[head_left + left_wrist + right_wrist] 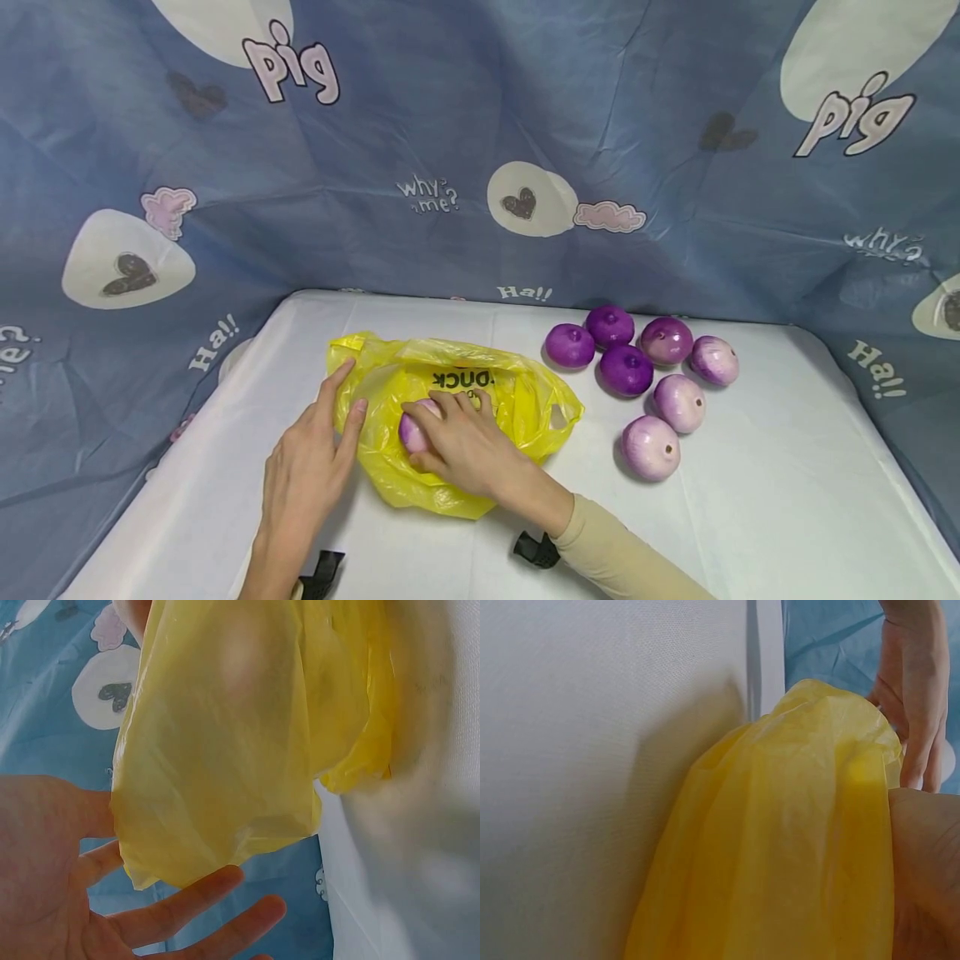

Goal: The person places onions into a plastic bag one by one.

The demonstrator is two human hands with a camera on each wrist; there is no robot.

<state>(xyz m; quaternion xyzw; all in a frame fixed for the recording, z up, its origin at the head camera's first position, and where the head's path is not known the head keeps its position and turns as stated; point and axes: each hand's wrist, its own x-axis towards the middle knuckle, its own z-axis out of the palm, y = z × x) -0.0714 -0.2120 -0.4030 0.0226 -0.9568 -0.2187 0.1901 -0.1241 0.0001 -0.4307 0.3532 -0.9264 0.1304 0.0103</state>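
A yellow plastic bag (390, 483) lies on the white table with its mouth spread. My left hand (307, 458) is at the bag's left edge, index finger and thumb stretched out against the plastic; the left wrist view also shows straight fingers (180, 907) beside the bag wall (217, 750). Inside the bag mouth my right hand (468, 446) grips a purple-and-white onion (412, 433), fingers curled over it. From the right wrist, the bag (780, 847) hides that hand's fingers and the onion.
Several onions lie on the right of the table: dark purple ones (626, 371) at the back, paler ones (651, 448) nearer. A blue printed cloth (420, 125) stands behind the white table (750, 500). Black wrist straps (536, 550) show near the front.
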